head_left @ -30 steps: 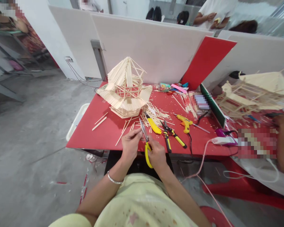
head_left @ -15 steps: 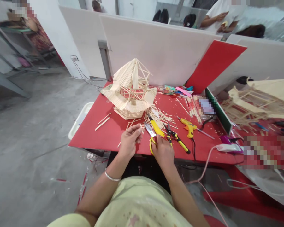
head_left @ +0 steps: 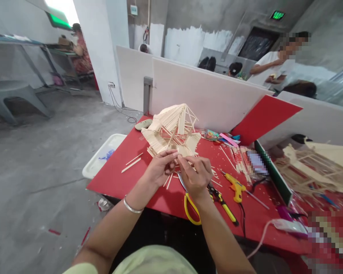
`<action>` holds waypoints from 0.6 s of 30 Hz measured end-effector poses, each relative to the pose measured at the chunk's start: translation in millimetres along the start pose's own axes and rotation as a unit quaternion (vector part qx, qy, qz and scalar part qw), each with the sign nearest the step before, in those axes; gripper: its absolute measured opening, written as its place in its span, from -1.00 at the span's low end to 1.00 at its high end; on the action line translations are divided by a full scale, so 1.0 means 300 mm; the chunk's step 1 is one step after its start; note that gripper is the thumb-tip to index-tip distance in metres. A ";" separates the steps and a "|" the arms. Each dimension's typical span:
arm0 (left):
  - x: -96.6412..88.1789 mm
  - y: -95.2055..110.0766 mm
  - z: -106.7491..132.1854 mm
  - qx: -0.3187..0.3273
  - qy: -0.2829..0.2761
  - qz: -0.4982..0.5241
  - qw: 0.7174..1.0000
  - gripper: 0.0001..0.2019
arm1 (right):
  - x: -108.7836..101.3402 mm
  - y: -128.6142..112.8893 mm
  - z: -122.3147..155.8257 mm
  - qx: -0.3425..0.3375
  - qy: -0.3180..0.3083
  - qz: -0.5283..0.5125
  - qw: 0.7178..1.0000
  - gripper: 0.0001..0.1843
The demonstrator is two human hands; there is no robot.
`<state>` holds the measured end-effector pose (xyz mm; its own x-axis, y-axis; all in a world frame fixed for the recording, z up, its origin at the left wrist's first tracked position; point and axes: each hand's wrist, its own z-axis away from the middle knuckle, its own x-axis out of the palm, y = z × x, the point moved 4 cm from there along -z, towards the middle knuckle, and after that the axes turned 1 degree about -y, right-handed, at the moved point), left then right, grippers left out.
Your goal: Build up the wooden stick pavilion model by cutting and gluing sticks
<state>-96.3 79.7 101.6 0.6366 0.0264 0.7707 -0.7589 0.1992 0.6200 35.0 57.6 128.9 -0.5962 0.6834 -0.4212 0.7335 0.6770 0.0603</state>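
Note:
A pavilion-like model (head_left: 171, 123) of thin pale wooden sticks stands on the red table (head_left: 111, 180). Just before its lower roof, my left hand (head_left: 161, 167) and my right hand (head_left: 196, 176) meet, fingertips touching. Both are closed in a pinch; whatever they hold is too small to make out. Yellow-handled scissors (head_left: 188, 207) lie below my right hand, partly covered by it. Right of that hand are black-and-yellow pliers (head_left: 223, 203), partly hidden by my wrist. Loose sticks (head_left: 168, 180) lie under my hands.
A yellow glue gun (head_left: 236, 186) with a cord lies to the right. Farther back are stick bundles (head_left: 240, 163) and small packets (head_left: 213, 135). White panels (head_left: 200, 83) border the table's rear. Another stick model (head_left: 311, 163) stands at far right, and a white tray (head_left: 103, 152) sits left.
My right hand has left the scissors, which now lie on the table, and has come up to meet my left hand's fingertips before the model. The camera view has tilted upward.

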 end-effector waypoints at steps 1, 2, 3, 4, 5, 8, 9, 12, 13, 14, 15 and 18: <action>0.008 0.015 -0.012 -0.006 -0.007 0.010 1.000 -0.66 | 0.017 0.011 -0.012 -0.008 -0.002 0.007 1.000 -0.51; 0.016 0.028 -0.023 -0.013 -0.011 0.019 1.000 -0.67 | 0.031 0.022 -0.024 -0.015 -0.005 0.013 1.000 -0.50; 0.024 0.041 -0.032 -0.019 -0.012 0.028 0.999 -0.68 | 0.042 0.030 -0.035 -0.022 -0.007 0.018 1.000 -0.49; 0.031 0.052 -0.039 -0.022 -0.010 0.036 0.999 -0.68 | 0.050 0.037 -0.047 -0.029 -0.007 0.021 0.999 -0.49; 0.038 0.063 -0.044 -0.022 -0.008 0.041 0.999 -0.69 | 0.056 0.042 -0.058 -0.038 -0.007 0.023 0.999 -0.49; 0.055 0.090 -0.056 -0.017 -0.009 0.045 0.999 -0.74 | 0.071 0.050 -0.091 -0.066 -0.001 0.030 0.997 -0.51; 0.060 0.096 -0.061 -0.020 -0.014 0.046 0.999 -0.76 | 0.076 0.053 -0.099 -0.072 0.002 0.035 0.997 -0.52; 0.070 0.112 -0.083 -0.029 -0.022 0.047 0.998 -0.78 | 0.103 0.069 -0.111 -0.074 0.004 0.057 0.996 -0.59; 0.072 0.117 -0.091 -0.032 -0.019 0.046 0.998 -0.79 | 0.114 0.077 -0.111 -0.070 0.003 0.062 0.996 -0.61; 0.073 0.123 -0.099 -0.035 -0.012 0.045 0.998 -0.79 | 0.125 0.085 -0.110 -0.065 0.002 0.063 0.996 -0.63; 0.074 0.128 -0.106 -0.038 -0.004 0.047 0.998 -0.80 | 0.137 0.094 -0.108 -0.060 -0.002 0.060 0.996 -0.63; 0.081 0.143 -0.119 -0.056 0.004 0.059 0.997 -0.83 | 0.168 0.113 -0.104 -0.054 -0.021 0.050 0.997 -0.60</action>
<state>-108.6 123.7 141.6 0.5459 0.0642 0.8354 -0.8085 0.3019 0.5051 19.8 123.6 138.0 -0.5064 0.7384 -0.4453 0.7478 0.6332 0.1995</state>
